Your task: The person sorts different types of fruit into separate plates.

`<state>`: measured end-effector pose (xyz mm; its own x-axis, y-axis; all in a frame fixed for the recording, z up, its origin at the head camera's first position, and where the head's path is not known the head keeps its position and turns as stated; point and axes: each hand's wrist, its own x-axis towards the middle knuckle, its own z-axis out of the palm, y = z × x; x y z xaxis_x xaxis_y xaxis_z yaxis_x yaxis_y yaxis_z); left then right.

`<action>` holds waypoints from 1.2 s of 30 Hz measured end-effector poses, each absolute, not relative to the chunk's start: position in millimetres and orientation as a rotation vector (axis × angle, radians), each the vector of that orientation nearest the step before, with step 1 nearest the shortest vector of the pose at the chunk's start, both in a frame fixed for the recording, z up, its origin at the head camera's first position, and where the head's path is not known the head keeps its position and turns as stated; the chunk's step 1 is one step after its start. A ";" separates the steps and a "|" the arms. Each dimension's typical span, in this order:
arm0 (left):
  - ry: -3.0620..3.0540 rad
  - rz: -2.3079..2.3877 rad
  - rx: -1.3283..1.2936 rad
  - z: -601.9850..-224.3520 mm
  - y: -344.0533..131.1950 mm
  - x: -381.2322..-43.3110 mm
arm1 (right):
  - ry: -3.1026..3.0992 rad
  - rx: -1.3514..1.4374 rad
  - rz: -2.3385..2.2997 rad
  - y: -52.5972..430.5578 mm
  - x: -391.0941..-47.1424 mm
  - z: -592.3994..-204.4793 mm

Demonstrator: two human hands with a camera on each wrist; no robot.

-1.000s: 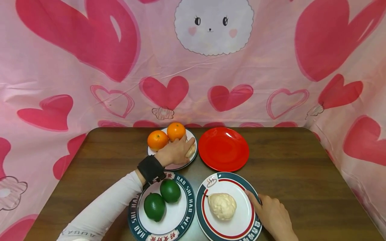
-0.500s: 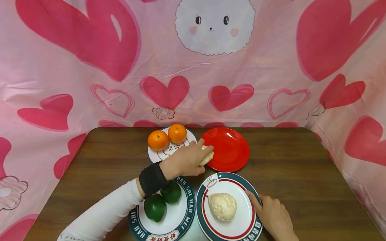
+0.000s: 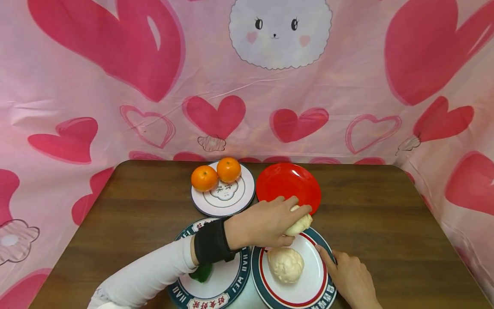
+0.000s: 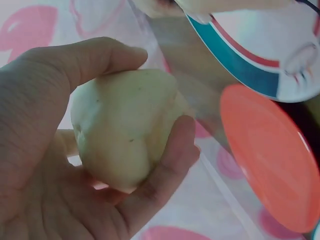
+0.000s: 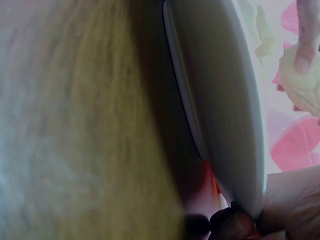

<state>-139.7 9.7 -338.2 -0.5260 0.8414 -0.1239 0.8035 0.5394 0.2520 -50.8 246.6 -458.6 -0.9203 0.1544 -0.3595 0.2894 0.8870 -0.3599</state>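
Note:
My left hand grips a pale cream pear above the far rim of a white plate with a dark green rim and red ring. In the left wrist view, thumb and fingers curl round that pear, which has small dark specks. Another pale pear lies on the plate, its stem end partly hidden. My right hand pinches the plate's right rim, thumb on top. The right wrist view shows the plate edge-on with fingers at its rim.
A red plate lies behind, partly covered by my left hand. Two oranges sit on a small white plate. A green-rimmed plate at front left holds green fruit, mostly hidden under my left forearm. A heart-patterned curtain hangs behind.
My left hand has lifted the pear off the small plate with the oranges. It has carried the pear rightward and nearer, past the red plate. My right hand stays at the plate's rim.

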 end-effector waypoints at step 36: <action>2.279 0.058 1.590 -391.6 57.5 -99.1 | 2.810 0.228 -0.560 249.8 -46.8 -458.5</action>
<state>-99.1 57.5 -391.6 -0.3020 0.9150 -0.2675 0.9001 0.3661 0.2360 -46.8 249.8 -458.5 -0.9522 0.1009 -0.2883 0.2037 0.9131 -0.3532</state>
